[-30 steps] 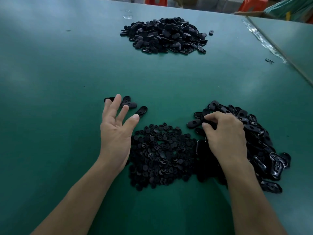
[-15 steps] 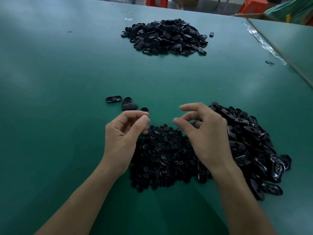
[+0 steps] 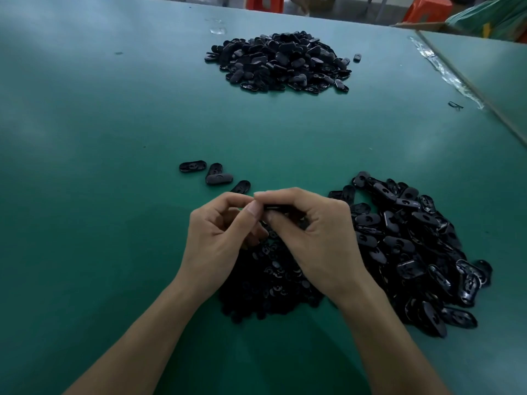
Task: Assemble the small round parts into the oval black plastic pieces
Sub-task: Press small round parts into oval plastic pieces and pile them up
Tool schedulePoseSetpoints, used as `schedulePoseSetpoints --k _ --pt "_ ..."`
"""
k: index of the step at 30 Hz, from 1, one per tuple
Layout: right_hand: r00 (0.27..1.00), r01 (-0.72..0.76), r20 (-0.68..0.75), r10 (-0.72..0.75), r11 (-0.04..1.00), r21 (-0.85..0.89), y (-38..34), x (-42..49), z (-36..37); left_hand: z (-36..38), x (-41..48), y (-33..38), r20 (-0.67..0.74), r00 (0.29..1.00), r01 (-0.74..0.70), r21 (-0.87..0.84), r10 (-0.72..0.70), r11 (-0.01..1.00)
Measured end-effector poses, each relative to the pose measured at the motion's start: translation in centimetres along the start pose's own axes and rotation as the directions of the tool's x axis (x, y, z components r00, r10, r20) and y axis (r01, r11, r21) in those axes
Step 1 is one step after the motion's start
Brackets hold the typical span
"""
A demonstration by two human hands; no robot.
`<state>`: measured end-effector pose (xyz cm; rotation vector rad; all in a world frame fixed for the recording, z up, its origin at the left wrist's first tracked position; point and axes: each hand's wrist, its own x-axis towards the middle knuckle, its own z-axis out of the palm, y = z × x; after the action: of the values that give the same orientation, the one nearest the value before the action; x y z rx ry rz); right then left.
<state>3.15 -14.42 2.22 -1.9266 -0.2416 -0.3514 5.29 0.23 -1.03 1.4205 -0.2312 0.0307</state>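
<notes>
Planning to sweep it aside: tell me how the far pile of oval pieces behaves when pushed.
The far pile probably spreads rather than slides whole: its pieces lie loosely heaped. Their glossy shells likely slip on the smooth green table.

Glossy black oval pieces (image 3: 410, 246), green table (image 3: 85, 166)
</notes>
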Motion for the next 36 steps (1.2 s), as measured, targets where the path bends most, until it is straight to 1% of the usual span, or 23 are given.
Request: schedulePoseSetpoints --k 4,6,8,12,17,19,23,26,32,36 --pt "0.999 -0.043 0.017 0.041 0.996 0.077 0.0 0.0 0.0 -0.2 0.2 -0.1 0.010 1.000 0.016 -0.023 -0.016 1.000" --pt "0.998 -0.060 0.024 0.059 0.996 0.065 0.0 0.0 -0.1 -0.3 0.2 -0.2 0.005 0.999 0.041 -0.052 -0.041 0.998" --pt "0.997 -0.067 0.032 0.066 0.997 0.042 0.0 0.0 -0.2 -0.3 0.2 -0.4 -0.032 0.998 0.055 -0.067 -0.057 0.996" --pt "0.991 -0.126 0.057 0.123 0.991 0.052 0.0 0.0 -0.2 -0.4 0.4 -0.7 -0.112 0.993 0.029 -0.034 -0.033 0.999" --pt "0.969 -0.240 0.051 0.241 0.971 -0.021 0.7 0.0 -0.4 -0.5 0.5 -0.7 -0.129 0.991 0.027 -0.026 -0.031 0.999" --pt "0.963 -0.265 0.046 0.265 0.964 -0.003 0.9 0.0 -0.4 -0.5 0.4 -0.8 -0.125 0.992 0.031 -0.022 -0.033 0.999" --pt "0.967 -0.252 0.054 0.249 0.966 0.056 0.9 0.1 -0.4 -0.5 0.3 -0.7 -0.086 0.996 0.031 0.002 -0.031 1.000" --pt "0.975 -0.219 0.057 0.216 0.974 0.053 0.9 0.2 -0.5 -0.3 0.1 -0.5 -0.045 0.999 0.020 0.010 -0.019 1.000" --pt "0.973 -0.227 0.052 0.224 0.972 0.060 0.9 0.2 -0.5 -0.5 0.1 -0.6 -0.052 0.998 0.034 -0.012 -0.035 0.999" --pt "0.969 -0.247 0.045 0.243 0.962 0.117 0.8 0.2 -0.6 -0.5 0.1 -0.6 -0.077 0.996 0.042 -0.029 -0.044 0.999"
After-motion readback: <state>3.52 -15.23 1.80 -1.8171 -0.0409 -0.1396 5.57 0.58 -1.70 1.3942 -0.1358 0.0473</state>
